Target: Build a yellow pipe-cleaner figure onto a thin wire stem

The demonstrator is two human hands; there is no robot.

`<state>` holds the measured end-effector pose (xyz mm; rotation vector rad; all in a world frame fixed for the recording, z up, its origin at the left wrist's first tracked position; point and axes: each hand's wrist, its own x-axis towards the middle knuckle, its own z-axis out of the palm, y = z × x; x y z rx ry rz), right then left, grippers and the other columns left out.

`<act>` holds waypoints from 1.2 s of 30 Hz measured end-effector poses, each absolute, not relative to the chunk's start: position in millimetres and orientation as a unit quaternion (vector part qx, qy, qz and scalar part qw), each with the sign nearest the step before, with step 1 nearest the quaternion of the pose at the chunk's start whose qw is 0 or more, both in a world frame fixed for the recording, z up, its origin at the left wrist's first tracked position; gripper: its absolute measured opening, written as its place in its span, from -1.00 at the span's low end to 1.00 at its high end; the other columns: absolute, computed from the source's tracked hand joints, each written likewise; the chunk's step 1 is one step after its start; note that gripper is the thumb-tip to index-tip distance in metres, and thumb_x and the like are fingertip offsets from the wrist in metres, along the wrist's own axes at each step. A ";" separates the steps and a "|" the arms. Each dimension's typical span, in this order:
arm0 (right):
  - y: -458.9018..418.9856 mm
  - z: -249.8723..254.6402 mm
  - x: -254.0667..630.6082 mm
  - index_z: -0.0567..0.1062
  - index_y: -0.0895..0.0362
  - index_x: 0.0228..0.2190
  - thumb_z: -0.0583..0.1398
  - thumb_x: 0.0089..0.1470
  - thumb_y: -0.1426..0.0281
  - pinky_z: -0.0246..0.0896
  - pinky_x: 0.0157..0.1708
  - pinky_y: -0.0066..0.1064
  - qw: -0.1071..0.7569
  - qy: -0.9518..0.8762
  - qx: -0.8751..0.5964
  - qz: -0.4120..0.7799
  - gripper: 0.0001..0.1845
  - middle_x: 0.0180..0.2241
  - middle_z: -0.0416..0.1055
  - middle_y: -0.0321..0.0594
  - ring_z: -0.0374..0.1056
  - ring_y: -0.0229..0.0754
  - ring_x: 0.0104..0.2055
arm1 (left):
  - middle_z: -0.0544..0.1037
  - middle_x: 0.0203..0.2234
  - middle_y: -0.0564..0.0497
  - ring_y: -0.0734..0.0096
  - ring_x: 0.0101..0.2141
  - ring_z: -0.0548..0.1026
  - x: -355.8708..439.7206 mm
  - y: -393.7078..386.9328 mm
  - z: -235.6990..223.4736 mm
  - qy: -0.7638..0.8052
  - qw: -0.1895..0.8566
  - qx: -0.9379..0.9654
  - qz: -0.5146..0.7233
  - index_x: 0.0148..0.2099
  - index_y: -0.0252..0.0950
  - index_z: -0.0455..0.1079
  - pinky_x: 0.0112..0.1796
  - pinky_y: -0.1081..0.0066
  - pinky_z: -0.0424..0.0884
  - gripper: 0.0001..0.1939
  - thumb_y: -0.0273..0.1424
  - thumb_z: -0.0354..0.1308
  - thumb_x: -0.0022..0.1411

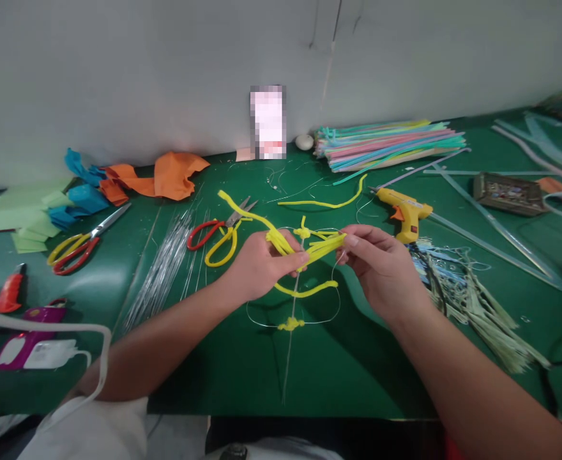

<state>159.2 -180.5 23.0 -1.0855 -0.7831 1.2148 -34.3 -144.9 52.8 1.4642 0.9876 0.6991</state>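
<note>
My left hand [260,263] is closed around a bunch of yellow pipe cleaners [322,248], thumb lying across them. At the bunch's right end, my right hand [381,271] pinches the tips between thumb and fingers. The bunch sits on a thin wire frame [294,306] with a straight wire stem and a curved loop, which hangs below my hands. A yellow fuzzy knot [290,324] is wrapped where loop and stem cross, and another knot [303,232] shows above the bunch. One yellow strand curves below my left hand. Its fingers are partly hidden behind the bunch.
Left of my hands lie open scissors [220,235], loose wires [161,271] and a second pair of scissors [87,241]. To the right are a yellow glue gun [405,212] and glue sticks. Coloured pipe cleaners [386,147] and a phone [268,121] are at the back.
</note>
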 end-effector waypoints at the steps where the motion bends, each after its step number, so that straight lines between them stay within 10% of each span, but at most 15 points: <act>1: -180.6 22.4 158.9 0.57 0.05 -0.45 0.40 -0.15 0.31 0.29 -0.52 -0.39 0.621 -0.348 -0.476 0.517 -0.85 -0.60 0.38 -0.37 0.29 -0.30 -0.57 | 0.56 -0.52 0.04 0.47 -0.49 0.53 -33.9 -145.2 53.8 0.423 0.581 0.628 0.299 -0.36 -0.34 0.39 -0.39 0.43 0.48 -0.80 -0.33 0.31 0.10; 36: -183.5 25.1 157.5 0.66 -0.04 -0.40 0.45 -0.19 0.34 0.38 -0.37 -0.40 0.541 -0.408 -0.414 0.608 -0.80 -0.41 0.53 -0.34 0.41 -0.31 -0.46 | 0.50 -0.58 0.08 0.53 -0.52 0.48 -29.5 -143.2 48.8 0.390 0.666 0.568 0.287 -0.42 -0.35 0.43 -0.43 0.49 0.43 -0.80 -0.34 0.34 0.06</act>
